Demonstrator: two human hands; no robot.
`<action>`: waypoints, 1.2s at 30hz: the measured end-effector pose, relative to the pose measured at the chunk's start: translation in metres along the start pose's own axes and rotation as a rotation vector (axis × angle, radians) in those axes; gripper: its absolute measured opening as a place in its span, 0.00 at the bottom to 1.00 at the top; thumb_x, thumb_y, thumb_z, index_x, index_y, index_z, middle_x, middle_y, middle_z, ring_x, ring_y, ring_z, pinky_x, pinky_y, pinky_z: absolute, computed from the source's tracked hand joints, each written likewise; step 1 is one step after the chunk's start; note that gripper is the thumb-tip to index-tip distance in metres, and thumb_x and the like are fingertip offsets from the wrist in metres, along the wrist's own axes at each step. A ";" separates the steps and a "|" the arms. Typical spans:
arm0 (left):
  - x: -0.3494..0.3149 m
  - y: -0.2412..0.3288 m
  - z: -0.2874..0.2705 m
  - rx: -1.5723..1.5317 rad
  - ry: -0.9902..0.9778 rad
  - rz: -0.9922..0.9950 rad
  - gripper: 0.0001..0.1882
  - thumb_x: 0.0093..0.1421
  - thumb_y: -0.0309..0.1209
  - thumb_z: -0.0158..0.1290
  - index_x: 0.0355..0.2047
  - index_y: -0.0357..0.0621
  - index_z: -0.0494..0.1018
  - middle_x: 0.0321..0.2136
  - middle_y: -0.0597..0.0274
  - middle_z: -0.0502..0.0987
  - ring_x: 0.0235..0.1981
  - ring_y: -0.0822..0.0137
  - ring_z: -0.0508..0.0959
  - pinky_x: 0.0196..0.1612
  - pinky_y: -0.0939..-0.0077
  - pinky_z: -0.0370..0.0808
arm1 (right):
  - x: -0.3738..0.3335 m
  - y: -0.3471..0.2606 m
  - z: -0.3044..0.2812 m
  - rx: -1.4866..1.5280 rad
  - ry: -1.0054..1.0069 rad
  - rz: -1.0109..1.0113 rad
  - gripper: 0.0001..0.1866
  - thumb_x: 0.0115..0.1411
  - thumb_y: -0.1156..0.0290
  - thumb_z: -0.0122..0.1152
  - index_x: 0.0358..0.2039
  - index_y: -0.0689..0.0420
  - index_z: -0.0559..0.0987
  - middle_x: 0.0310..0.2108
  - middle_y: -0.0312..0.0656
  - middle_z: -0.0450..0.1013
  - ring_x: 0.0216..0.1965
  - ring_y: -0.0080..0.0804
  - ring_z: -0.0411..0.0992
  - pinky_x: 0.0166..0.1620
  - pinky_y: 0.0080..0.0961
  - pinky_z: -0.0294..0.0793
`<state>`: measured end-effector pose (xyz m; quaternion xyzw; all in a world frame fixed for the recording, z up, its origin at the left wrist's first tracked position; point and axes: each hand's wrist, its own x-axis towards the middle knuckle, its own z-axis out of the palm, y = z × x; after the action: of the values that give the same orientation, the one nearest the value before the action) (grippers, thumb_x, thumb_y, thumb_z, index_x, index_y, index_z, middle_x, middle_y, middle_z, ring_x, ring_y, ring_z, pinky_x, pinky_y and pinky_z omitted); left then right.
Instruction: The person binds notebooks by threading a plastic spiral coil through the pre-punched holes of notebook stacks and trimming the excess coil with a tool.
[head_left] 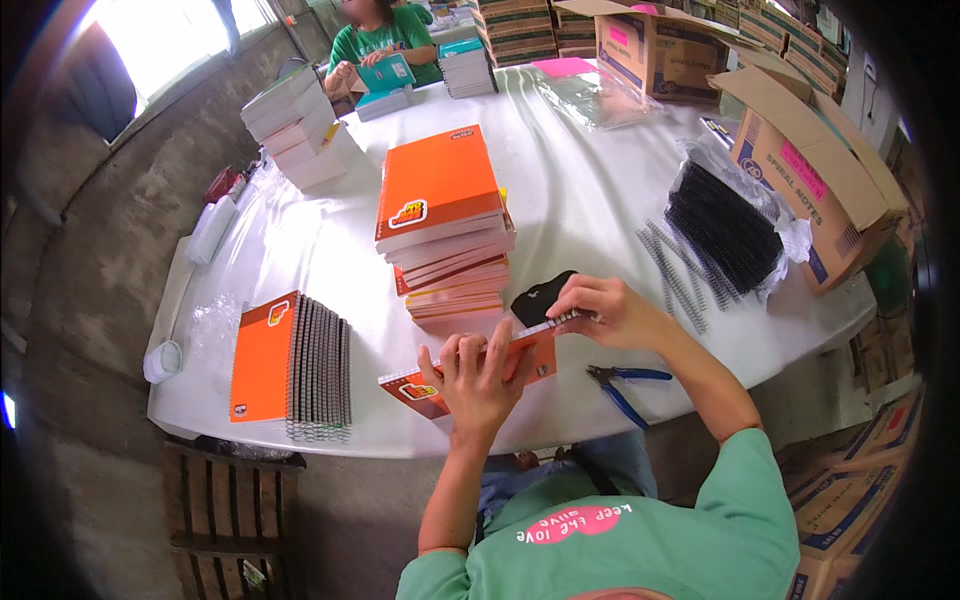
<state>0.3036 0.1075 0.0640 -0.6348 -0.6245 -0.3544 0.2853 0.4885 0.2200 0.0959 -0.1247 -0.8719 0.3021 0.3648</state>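
An orange-covered notebook (542, 357) stands on its long edge at the table's front, its row of punched holes facing up. My left hand (474, 378) grips it near the middle, fingers over the top edge and partly hiding the cover. At the notebook's right end my right hand (608, 308) pinches a dark spiral coil (570, 316) at the holes; how far the coil runs through them is hard to see. Blue-handled pliers (628, 387) lie below my right hand. Behind the notebook is a black cloth-like item (540, 298).
A tall stack of orange notebooks (440, 185) rises ahead. Spiral-bound notebooks (265, 360) are piled at left. Black coils (722, 228) lie in plastic at right, beside open cardboard boxes (815, 175). Across the table a person (385, 45) handles teal notebooks, near white paper stacks (290, 125).
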 end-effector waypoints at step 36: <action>0.003 -0.012 -0.013 -0.363 -0.134 0.120 0.19 0.40 0.38 0.66 0.35 0.57 0.77 0.24 0.71 0.67 0.34 0.67 0.69 0.56 0.56 0.54 | 0.022 0.054 -0.024 -0.422 -0.468 0.299 0.25 0.50 0.68 0.58 0.51 0.50 0.69 0.49 0.41 0.68 0.51 0.37 0.66 0.48 0.38 0.67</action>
<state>0.2907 0.0991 0.0731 -0.7339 -0.5291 -0.4006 0.1449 0.4905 0.2824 0.0884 -0.2512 -0.9472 0.1855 0.0730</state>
